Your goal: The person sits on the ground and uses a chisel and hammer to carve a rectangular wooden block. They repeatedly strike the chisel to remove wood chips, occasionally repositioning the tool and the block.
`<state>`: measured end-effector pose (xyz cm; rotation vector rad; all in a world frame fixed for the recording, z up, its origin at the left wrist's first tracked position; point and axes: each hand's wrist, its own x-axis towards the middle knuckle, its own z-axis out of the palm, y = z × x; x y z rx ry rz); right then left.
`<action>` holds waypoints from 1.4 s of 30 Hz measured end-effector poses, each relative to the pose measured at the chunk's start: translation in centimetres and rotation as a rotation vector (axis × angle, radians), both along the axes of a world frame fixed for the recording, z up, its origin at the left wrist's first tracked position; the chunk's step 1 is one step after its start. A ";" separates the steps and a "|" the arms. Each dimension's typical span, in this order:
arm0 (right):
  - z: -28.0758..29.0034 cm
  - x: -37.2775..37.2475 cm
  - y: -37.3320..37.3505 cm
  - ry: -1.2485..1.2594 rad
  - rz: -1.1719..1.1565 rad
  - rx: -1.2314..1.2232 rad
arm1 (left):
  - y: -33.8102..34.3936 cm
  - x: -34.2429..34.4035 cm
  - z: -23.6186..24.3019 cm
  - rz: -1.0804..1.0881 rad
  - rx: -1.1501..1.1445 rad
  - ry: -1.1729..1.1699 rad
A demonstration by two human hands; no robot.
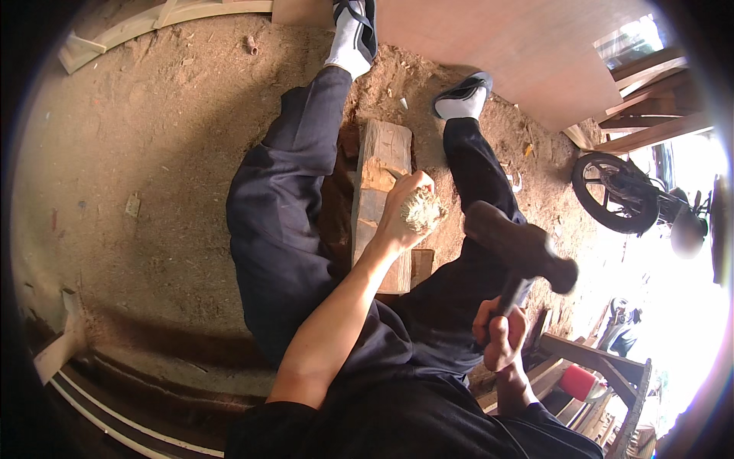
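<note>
Here the person sits on the sawdust floor [153, 153] with legs apart, dark trousers and grey-and-black shoes pointing toward the top of the view. Between the thighs stands a wooden block [380, 183], pale on its top face and roughly cut, its near end hidden behind the left forearm.

The left hand [405, 210] is closed round a chisel [422, 212] whose frayed, mushroomed wooden butt shows beside the curled fingers. The chisel rests against the upper face of the block, about midway along it; its blade is hidden by the hand, so the exact point of contact cannot be told.

The right hand [501, 333] is wrapped tight round the handle of a mallet [520, 245]. Its big dark head hangs raised to the right of the chisel, near it but apart, over the right thigh. The head is slightly blurred.

A large sheet of plywood [520, 53] lies beyond the feet, touching the sawdust heap by the right shoe. Curved pale timber strips [138, 30] lie at the top left. To the right a wheel [612, 191] of a motorbike stands in strong glare, with stacked planks [650, 99] above it. A red can [579, 381] sits among wooden frames near the right elbow.
</note>
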<state>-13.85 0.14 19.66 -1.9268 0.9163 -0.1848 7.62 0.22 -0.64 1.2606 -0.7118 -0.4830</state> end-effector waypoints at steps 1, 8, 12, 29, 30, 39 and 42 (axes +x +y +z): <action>-0.2 0.4 0.5 0.044 -0.038 0.018 | 0.3 -0.2 0.4 -0.012 0.032 0.050; -4.2 0.9 0.4 -0.057 -0.274 0.382 | -0.8 -0.6 0.5 0.055 -0.378 0.617; -6.2 0.9 -0.9 -0.076 -0.365 0.527 | 1.1 2.6 2.7 0.371 -0.003 0.381; -10.6 -1.0 -0.5 0.042 -0.411 0.715 | 0.7 4.4 6.9 0.018 -0.017 0.166; -10.6 -1.0 -0.5 0.056 -0.408 0.704 | 0.7 4.1 6.8 0.047 0.010 0.125; -10.6 -1.0 0.2 0.096 -0.376 0.632 | 1.2 4.5 6.3 -0.033 0.083 0.178; -10.4 -1.1 0.4 0.086 -0.370 0.620 | 1.3 4.3 6.3 -0.030 0.085 0.134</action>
